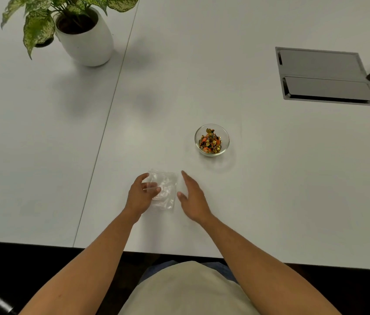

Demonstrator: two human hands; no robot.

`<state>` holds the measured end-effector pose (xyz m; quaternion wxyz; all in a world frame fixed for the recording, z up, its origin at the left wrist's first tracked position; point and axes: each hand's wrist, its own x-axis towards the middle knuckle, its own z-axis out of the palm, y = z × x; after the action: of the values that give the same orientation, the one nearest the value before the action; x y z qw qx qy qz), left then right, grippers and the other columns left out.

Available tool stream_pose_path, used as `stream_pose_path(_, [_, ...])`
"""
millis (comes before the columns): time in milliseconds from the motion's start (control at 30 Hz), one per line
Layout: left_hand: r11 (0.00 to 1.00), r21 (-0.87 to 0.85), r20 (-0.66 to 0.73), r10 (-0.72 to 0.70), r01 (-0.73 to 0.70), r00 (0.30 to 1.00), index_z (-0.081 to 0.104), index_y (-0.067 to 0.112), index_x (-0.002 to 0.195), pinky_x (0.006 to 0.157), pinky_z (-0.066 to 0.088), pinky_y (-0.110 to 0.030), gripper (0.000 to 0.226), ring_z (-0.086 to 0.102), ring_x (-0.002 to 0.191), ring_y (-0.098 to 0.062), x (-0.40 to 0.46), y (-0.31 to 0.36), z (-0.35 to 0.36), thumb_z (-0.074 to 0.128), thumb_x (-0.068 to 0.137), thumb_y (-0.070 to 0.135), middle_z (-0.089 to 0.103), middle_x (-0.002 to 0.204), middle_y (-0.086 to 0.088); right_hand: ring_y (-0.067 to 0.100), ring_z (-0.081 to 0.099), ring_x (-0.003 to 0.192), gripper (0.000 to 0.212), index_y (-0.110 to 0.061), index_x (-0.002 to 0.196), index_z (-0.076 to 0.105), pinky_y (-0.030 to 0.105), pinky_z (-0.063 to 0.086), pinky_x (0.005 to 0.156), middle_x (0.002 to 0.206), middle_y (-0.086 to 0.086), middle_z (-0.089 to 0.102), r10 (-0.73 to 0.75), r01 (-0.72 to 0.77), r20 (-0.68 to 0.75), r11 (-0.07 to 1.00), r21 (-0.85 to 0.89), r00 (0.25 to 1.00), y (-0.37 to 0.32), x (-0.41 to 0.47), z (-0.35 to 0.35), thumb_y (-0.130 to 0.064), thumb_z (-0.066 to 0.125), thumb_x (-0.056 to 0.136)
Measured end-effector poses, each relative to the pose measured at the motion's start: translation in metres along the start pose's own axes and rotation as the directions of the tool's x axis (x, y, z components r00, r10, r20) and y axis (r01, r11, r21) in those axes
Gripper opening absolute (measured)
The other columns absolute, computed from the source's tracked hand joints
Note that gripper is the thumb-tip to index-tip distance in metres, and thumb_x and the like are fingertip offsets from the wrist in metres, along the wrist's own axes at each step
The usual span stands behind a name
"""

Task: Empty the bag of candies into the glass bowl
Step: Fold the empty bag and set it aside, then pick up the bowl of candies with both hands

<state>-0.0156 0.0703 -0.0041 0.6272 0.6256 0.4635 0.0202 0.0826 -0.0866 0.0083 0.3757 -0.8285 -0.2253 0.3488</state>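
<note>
- the clear plastic bag (164, 189) lies flat and crumpled on the white table (270, 178), near its front edge, and looks empty.
- the left hand (142, 196) rests on the bag's left side, fingers curled over the plastic; whether it pinches the film or only presses on it, i cannot tell.
- the right hand (193, 198) is just beside the bag's right edge, fingers straight and spread loosely, palm turned toward the bag, holding nothing.
- the glass bowl (212, 140) stands upright farther back and to the right of the hands, apart from the bag.
- wrapped candies (210, 142) in gold, orange and dark foils are heaped inside the bowl.
- a potted plant (84, 35) in a white pot stands at the far left.
- a grey cable hatch (324, 76) is set in the table at the far right.
</note>
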Motion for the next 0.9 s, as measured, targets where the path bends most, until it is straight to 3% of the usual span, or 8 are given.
stream_pose_path(100, [0.969, 0.236, -0.091, 0.09, -0.067, 0.992, 0.041, 0.012, 0.141, 0.097, 0.043, -0.033, 0.071, 0.056, 0.119, -0.026, 0.0, -0.002, 0.007, 0.077, 0.082, 0.023, 0.059, 0.131, -0.013, 0.02, 0.012, 0.151, 0.068, -0.026, 0.156, 0.012, 0.033, 0.016, 0.119, 0.166, 0.002, 0.01, -0.067, 0.096, 0.123, 0.964, -0.247, 0.99, 0.008, -0.006, 0.01, -0.019, 0.051, 0.1])
stream_pose_path(200, [0.804, 0.587, -0.187, 0.242, -0.089, 0.952, 0.036, 0.004, 0.144, 0.11, 0.032, -0.046, 0.076, 0.038, 0.136, -0.035, -0.007, -0.001, 0.015, 0.069, 0.085, 0.037, 0.044, 0.147, -0.018, 0.023, 0.008, 0.152, 0.067, -0.019, 0.156, 0.011, 0.037, 0.016, 0.121, 0.166, 0.005, 0.005, -0.114, 0.186, 0.179, 0.866, -0.464, 0.977, 0.014, -0.009, 0.015, -0.025, 0.049, 0.101])
stream_pose_path(300, [0.564, 0.777, -0.005, 0.451, -0.28, 0.893, 0.03, 0.003, 0.148, 0.118, 0.018, -0.048, 0.066, 0.021, 0.147, -0.035, -0.016, -0.008, 0.023, 0.056, 0.094, 0.031, 0.027, 0.158, -0.019, 0.024, 0.001, 0.153, 0.066, -0.016, 0.156, 0.009, 0.041, 0.009, 0.122, 0.166, 0.007, 0.001, -0.132, 0.249, 0.239, 0.785, -0.568, 0.962, 0.018, -0.009, 0.017, -0.025, 0.045, 0.101])
stream_pose_path(400, [0.378, 0.81, 0.262, 0.451, -0.448, 0.853, 0.009, 0.012, 0.154, 0.12, -0.003, -0.042, 0.059, -0.003, 0.151, -0.026, -0.018, -0.023, 0.027, 0.035, 0.103, 0.029, -0.002, 0.162, -0.006, 0.022, -0.003, 0.153, 0.066, -0.017, 0.156, 0.005, 0.044, 0.001, 0.123, 0.167, 0.005, 0.001, -0.137, 0.275, 0.261, 0.733, -0.622, 0.956, 0.023, -0.01, 0.018, -0.021, 0.042, 0.101])
stream_pose_path(500, [0.38, 0.827, 0.308, 0.311, -0.414, 0.899, -0.014, 0.013, 0.147, 0.116, -0.017, -0.036, 0.06, -0.016, 0.149, -0.027, -0.019, -0.041, 0.027, 0.026, 0.105, 0.025, -0.023, 0.156, -0.003, 0.02, -0.008, 0.152, 0.064, -0.019, 0.156, 0.0, 0.046, -0.006, 0.121, 0.167, 0.002, -0.003, -0.127, 0.297, 0.291, 0.676, -0.674, 0.948, 0.028, -0.01, 0.017, -0.026, 0.036, 0.103])
stream_pose_path(667, [0.401, 0.842, 0.255, 0.291, -0.36, 0.922, -0.018, 0.01, 0.146, 0.115, -0.018, -0.039, 0.06, -0.028, 0.143, -0.024, -0.02, -0.042, 0.029, 0.022, 0.105, 0.029, -0.018, 0.161, -0.009, 0.019, -0.009, 0.152, 0.063, -0.02, 0.155, -0.004, 0.047, -0.005, 0.121, 0.166, 0.001, -0.004, -0.167, 0.322, 0.284, 0.654, -0.684, 0.944, 0.03, -0.01, 0.015, -0.028, 0.032, 0.104])
stream_pose_path(833, [0.414, 0.784, 0.278, 0.433, -0.463, 0.857, 0.002, 0.01, 0.153, 0.119, -0.014, -0.038, 0.061, -0.018, 0.146, -0.02, -0.015, -0.009, 0.042, 0.028, 0.104, 0.036, -0.011, 0.159, -0.004, 0.017, 0.006, 0.152, 0.061, -0.017, 0.156, 0.007, 0.041, 0.011, 0.123, 0.166, 0.002, 0.009, -0.204, 0.182, 0.014, 0.839, -0.513, 0.979, 0.024, -0.005, -0.009, -0.032, 0.035, 0.104])
stream_pose_path(900, [0.476, 0.713, 0.297, 0.459, -0.514, 0.837, 0.007, 0.01, 0.153, 0.119, -0.012, -0.034, 0.061, -0.015, 0.147, -0.017, -0.007, 0.009, 0.053, 0.033, 0.104, 0.034, -0.006, 0.161, -0.004, 0.017, 0.012, 0.151, 0.061, -0.015, 0.155, 0.013, 0.035, 0.016, 0.121, 0.165, 0.003, 0.015, -0.177, 0.111, -0.153, 0.925, -0.364, 0.972, 0.022, 0.0, -0.027, -0.033, 0.04, 0.103])
